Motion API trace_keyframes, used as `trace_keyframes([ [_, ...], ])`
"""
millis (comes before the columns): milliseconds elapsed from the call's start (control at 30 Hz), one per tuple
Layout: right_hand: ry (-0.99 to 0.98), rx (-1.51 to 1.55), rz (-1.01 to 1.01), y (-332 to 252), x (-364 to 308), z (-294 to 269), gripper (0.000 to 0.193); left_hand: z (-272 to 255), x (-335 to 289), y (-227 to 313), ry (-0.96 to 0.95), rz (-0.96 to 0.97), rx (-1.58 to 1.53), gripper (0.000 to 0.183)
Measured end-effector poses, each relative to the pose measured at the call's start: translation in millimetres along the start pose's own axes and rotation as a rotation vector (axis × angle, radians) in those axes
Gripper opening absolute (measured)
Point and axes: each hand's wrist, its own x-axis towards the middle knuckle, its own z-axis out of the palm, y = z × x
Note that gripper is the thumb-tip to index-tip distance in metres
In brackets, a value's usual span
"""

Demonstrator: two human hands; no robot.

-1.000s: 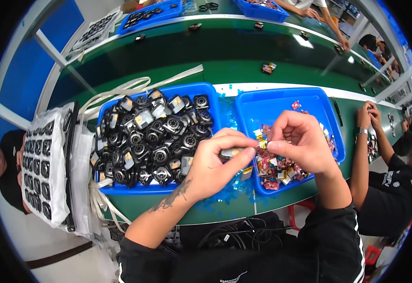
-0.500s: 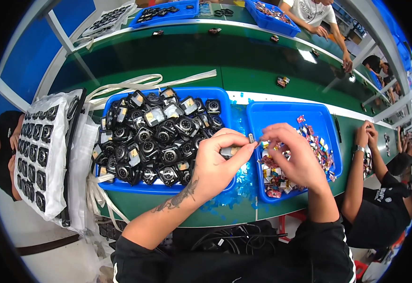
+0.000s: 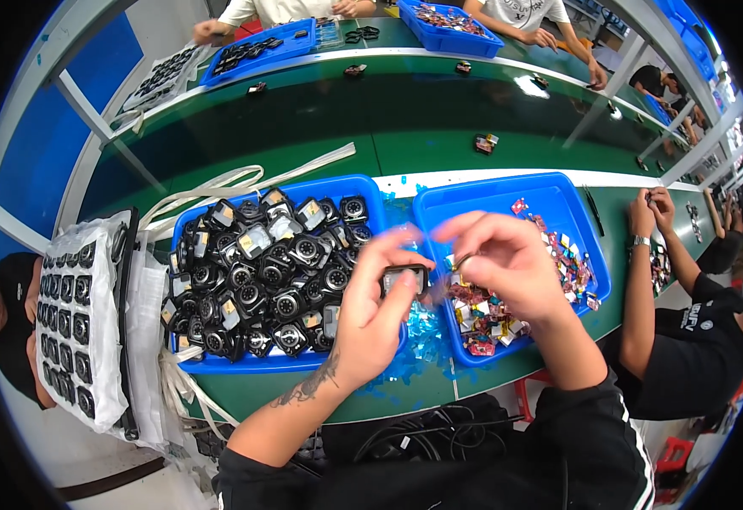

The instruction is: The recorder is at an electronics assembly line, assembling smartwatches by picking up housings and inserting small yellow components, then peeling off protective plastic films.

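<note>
My left hand [image 3: 364,319] is closed round a black smartwatch case [image 3: 420,278], with a grey panel showing past the thumb. Beside it my right hand [image 3: 516,265] has its thumb and forefinger pinched together. A small dark thing seems to sit in that pinch, but motion blur hides its kind. Left of my hands, a blue tray [image 3: 373,189] is heaped with black watch cases [image 3: 286,255], some showing round sensor backs. Under my right hand stands a second blue tray [image 3: 599,246], which holds many small red, white and gold electronic parts [image 3: 482,319].
Blue film scraps [image 3: 422,336] lie between the trays. White straps [image 3: 303,161] trail behind the left tray, and a padded rack of watch cases [image 3: 82,323] leans at far left. Black tweezers [image 3: 594,210] lie right. Beyond, small assemblies [image 3: 486,143] sit on the green belt; co-workers sit around.
My hands have drawn slightly apart. The watch case has turned so its grey panel shows. The whole view has shifted, bringing another person's arms in at the top.
</note>
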Motion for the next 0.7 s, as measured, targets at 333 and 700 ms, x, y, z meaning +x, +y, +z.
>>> trace_keyframes([
  [333, 0.011, -0.627, -0.121, -10, -36, 36, 0.014, -13, 8, -6, 0.303, 0.057, -0.058, 0.020],
  [700, 0.278, -0.797, -0.256, -5, -25, 40, 0.018, 10, -13, -15, 0.057, 0.011, -0.079, 0.037],
])
